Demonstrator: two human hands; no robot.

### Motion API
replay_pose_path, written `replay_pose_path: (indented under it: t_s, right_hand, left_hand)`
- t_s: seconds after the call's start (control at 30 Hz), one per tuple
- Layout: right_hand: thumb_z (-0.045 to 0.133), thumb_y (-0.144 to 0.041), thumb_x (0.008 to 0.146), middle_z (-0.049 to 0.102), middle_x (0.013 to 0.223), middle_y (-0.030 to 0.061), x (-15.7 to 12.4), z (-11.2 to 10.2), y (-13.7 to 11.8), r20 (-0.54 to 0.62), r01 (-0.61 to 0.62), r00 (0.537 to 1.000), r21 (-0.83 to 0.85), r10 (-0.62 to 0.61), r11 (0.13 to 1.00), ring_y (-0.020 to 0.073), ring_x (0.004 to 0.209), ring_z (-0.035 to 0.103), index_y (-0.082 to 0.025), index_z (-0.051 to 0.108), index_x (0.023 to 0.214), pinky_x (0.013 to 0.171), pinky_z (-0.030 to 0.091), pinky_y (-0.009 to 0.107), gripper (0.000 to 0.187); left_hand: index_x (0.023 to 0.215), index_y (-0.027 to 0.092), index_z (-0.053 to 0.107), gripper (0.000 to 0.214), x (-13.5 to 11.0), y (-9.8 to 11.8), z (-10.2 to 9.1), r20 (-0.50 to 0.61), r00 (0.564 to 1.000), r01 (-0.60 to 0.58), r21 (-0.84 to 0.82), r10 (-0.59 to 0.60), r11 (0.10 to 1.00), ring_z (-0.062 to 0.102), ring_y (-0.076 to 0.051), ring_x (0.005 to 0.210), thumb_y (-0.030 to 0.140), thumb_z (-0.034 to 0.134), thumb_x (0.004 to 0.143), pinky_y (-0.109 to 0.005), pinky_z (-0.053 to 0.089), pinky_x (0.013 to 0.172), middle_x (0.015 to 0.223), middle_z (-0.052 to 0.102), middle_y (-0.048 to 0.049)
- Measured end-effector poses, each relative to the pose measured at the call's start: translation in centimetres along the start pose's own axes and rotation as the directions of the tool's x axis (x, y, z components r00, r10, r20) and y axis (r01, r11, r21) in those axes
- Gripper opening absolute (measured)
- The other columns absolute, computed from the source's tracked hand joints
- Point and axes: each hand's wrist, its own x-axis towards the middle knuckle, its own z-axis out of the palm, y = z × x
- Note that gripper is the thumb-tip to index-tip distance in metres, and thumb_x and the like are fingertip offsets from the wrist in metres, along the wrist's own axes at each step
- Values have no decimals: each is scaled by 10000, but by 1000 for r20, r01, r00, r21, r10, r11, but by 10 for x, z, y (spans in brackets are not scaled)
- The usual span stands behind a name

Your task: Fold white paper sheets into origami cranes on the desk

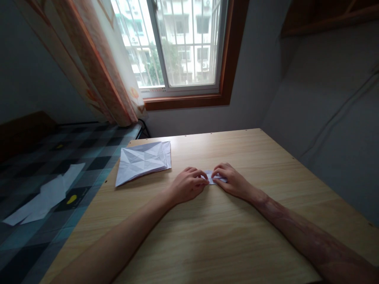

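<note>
A small piece of folded white paper lies on the wooden table, between my two hands. My left hand is closed at its left end, thumb and fingertips pinching the paper. From the other side my right hand pinches it too, fingers curled over the top and thumb at the near edge. The fingertips of both hands almost meet, and they hide much of the paper and its folds. To the left of my left hand rests a stack of creased white sheets.
The light wooden table stands below a barred window. At its left, several white paper strips lie on a bed with a checked cover. A patterned curtain hangs by the window. A shelf juts out at upper right.
</note>
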Motion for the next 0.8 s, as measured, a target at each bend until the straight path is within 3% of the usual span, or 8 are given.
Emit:
replay_pose_path:
  t_s: [0.2,0.33,0.57,0.8]
  right_hand:
    - [732,-132,963,741,1026,68,-1,-3,-4,3,-5,1000,-30,6,1000,250,964,674,-251,798,1030,897,527,412,151]
    - [735,-100,933,763,1034,71,-1,-5,-6,18,37,999,-10,-37,999,252,976,691,-251,819,1038,906,532,409,202]
    - [665,-101,973,773,1063,76,-1,-9,-14,98,88,990,90,-97,992,253,1019,690,-264,819,1101,946,566,412,259]
    - [629,40,809,758,1243,83,-2,-6,-7,40,72,997,5,-72,997,297,1170,666,-279,755,1219,1047,562,478,535]
  left_hand:
    - [1180,298,826,260,-3,-6,3,-43,996,80,51,-78,996,686,-228,1044,242,600,1065,-399,533,964,1220,768,-68]
    - [1180,268,813,259,-3,-4,4,-52,995,93,53,-91,994,706,-226,979,220,632,1001,-396,552,934,1178,774,-71]
    - [1015,224,794,236,0,1,2,-70,989,131,40,-128,991,752,-230,967,409,651,1052,-406,593,932,1136,796,-82]
    - [1147,255,791,197,-2,-6,7,-51,976,207,-86,-211,975,785,-219,1060,383,684,1044,-346,621,938,1270,796,-56]
